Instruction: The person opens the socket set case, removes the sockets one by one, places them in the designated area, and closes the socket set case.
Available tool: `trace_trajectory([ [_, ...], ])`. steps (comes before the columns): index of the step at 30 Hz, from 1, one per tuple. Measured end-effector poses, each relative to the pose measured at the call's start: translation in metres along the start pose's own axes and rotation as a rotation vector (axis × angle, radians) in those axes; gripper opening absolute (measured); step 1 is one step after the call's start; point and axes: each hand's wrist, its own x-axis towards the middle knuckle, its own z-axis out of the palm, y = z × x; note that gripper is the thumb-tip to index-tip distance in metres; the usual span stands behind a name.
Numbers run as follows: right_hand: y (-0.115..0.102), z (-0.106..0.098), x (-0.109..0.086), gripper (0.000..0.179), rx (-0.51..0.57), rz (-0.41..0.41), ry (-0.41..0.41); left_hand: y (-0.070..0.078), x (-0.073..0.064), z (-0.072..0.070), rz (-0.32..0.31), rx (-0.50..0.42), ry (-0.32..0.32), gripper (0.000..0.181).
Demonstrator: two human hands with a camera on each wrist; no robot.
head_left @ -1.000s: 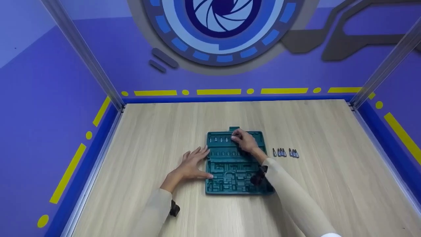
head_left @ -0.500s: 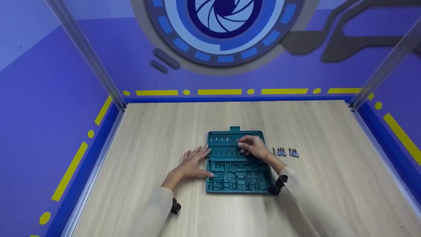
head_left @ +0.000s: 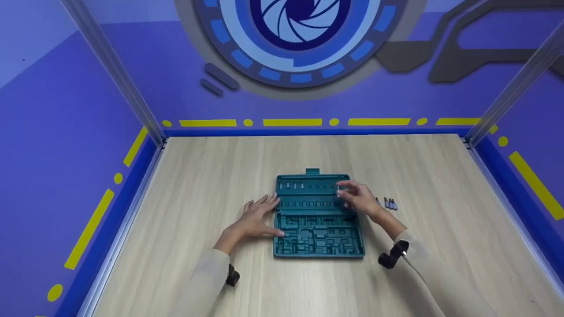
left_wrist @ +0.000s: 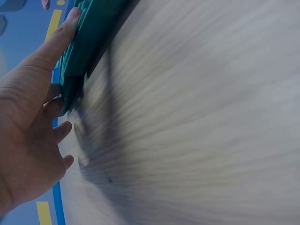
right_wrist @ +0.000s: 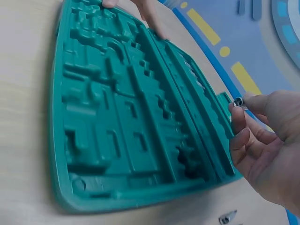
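A green plastic tool case point(head_left: 319, 255) lies opened out on the wooden table. Small silver bits point(head_left: 295, 186) stand in a row at the left of its far half. My left hand point(head_left: 253, 221) has its fingers spread, with thumb and fingertips at the case's left edge; the left wrist view shows the thumb point(left_wrist: 65, 30) against the green side. Over the far right part of the case, my right hand point(head_left: 360, 200) pinches a small silver bit socket point(right_wrist: 238, 101) between thumb and fingertips. Its hollow end faces the right wrist camera.
More dark-tipped bit sockets point(head_left: 390, 203) lie on the table right of the case, some hidden behind my right hand. A latch tab point(head_left: 312, 171) sticks out from the case's far edge. Blue-purple panels point(head_left: 220, 105) wall in the table point(head_left: 211, 167) at the back and sides.
My right hand has moved right from the far row's middle slots to the case's right side, and the bit socket now shows in its fingertips. My left hand stays at the left edge.
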Motion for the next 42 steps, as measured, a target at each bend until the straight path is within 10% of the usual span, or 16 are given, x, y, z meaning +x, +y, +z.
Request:
trace_trajectory([
  [42, 0.042, -0.122, -0.051, 0.055, -0.173, 0.048, 0.056, 0.000, 0.003, 0.000, 0.017, -0.002, 0.002, 0.110],
])
